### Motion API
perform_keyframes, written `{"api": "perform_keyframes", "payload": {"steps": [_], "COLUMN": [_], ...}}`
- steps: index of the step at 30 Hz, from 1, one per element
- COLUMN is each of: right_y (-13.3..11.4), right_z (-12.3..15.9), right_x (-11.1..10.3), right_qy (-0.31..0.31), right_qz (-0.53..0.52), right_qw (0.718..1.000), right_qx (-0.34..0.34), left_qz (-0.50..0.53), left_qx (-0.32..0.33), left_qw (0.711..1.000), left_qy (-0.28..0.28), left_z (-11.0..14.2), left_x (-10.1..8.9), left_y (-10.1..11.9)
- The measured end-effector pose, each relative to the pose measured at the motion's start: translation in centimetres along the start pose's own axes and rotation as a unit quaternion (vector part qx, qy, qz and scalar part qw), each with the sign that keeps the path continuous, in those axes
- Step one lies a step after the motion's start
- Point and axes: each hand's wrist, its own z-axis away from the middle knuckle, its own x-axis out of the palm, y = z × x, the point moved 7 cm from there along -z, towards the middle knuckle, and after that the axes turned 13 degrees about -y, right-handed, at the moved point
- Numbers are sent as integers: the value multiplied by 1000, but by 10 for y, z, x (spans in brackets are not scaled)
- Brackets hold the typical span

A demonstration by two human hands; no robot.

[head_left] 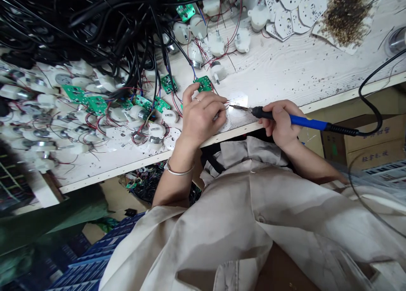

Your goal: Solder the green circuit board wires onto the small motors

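Observation:
My right hand (281, 122) grips a soldering iron (292, 120) with a blue handle and black grip, like a pen. Its metal tip (240, 108) points left, just over a white round LED board (236, 109) lit by a bright spot. My left hand (201, 117) rests on that board's near side, and its fingertips pinch thin wires (226, 105) close to the tip. Its thumb reaches towards a green circuit board (204, 83) with red wires. Whether the tip touches the board is hidden by the angle.
Small white geared motors (216, 43) with red wires, green boards and a heap of black cables (95, 24) crowd the white bench (285, 71). White LED boards (294, 12) and brown crumbs (345, 16) lie at the far right. Cardboard boxes (374, 141) and blue crates (89, 270) sit below.

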Motion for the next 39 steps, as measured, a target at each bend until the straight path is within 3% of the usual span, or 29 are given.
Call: {"api": "perform_keyframes", "payload": {"steps": [14,20,24,29,35,39], "right_y": [-1,-5,-9,-11,-26,-28], "right_z": [3,10,10,1,-11,-14], "right_x": [-2,-8,-20,-37,-55,-67], "right_qy": [39,83,106,132,169,190], "right_qz": [-47,-72,-80,-76,-1,100], "right_qw": [997,992,985,971,959,948], "right_qx": [-40,-64,-110,-183,-226,-237], "left_qz": [15,-83,-192,-288,-306,-258], "left_qx": [6,38,89,102,134,79], "left_qw": [1000,996,977,952,942,960], "left_qy": [-8,6,34,15,-34,-79], "left_z": [0,8,32,65,77,68], "left_x": [2,3,-14,-39,-56,-66], "left_y": [-1,6,7,-16,-37,-43]}}
